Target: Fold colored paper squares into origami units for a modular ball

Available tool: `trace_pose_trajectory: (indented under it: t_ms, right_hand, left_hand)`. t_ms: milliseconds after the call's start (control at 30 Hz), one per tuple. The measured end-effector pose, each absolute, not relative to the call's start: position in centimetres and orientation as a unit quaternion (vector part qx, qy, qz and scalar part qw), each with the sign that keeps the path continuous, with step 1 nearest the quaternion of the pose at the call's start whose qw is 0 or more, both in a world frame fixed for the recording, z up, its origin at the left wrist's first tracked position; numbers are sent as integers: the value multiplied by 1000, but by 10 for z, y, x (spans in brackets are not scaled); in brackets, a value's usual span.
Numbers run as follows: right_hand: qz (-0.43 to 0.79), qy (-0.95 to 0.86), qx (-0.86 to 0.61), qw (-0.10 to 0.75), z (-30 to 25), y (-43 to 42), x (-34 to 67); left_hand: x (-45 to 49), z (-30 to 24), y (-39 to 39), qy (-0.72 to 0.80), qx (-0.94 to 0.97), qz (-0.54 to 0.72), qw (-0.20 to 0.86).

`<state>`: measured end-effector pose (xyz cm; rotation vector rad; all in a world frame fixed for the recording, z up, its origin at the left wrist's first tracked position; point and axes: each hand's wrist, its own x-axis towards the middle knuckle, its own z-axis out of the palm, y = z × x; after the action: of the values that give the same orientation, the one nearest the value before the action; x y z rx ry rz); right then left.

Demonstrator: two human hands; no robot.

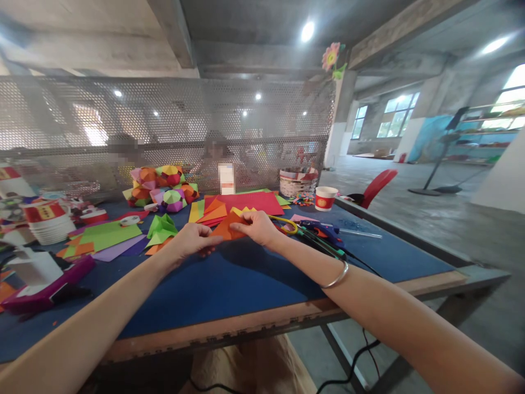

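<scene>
An orange sheet of folding paper (pixel 228 229) is held between my two hands just above the blue table top. My left hand (pixel 192 239) pinches its left corner. With thumb and fingers closed, my right hand (pixel 262 227) grips the paper's right side. Behind it lie red paper sheets (pixel 262 202) and yellow folded pieces, partly covered by the orange paper and my hand. Left of my left hand are green folded pieces (pixel 161 229). Close to my right forearm lie yellow-handled scissors (pixel 289 225) and a blue glue gun (pixel 322 230).
Multicoloured paper balls (pixel 172 197) sit at the back left, near stacked paper cups (pixel 46 221) and a purple power strip (pixel 76 279). A woven basket (pixel 298 182) and a paper cup (pixel 326 198) stand at the back right. A perforated metal screen (pixel 164 120) borders the table.
</scene>
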<state>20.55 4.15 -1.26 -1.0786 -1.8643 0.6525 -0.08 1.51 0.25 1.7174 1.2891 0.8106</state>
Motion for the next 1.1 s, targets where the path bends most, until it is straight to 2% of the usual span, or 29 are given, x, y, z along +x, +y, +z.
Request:
trace_pose_trajectory:
  t_ms: [200, 433, 600, 767, 833, 1100]
  right_hand:
    - [328, -744, -437, 385, -11, 41, 211]
    - [333, -752, -432, 369, -15, 44, 213]
    - [361, -726, -460, 363, -12, 42, 216]
    - [413, -735, -451, 293, -7, 31, 212]
    - [404, -745, -455, 274, -7, 27, 208]
    - [265, -819, -448, 243, -16, 26, 202]
  left_hand:
    - [-7, 14, 13, 511, 706, 259, 417]
    - [-17, 16, 12, 495, 728, 224, 418]
    - [-31, 16, 5, 472, 758, 261, 367]
    - [-22, 30, 3, 429, 749, 389, 324]
    - [-14, 30, 3, 395, 771, 393, 308]
    - [1, -3, 9, 287, 888, 259, 251]
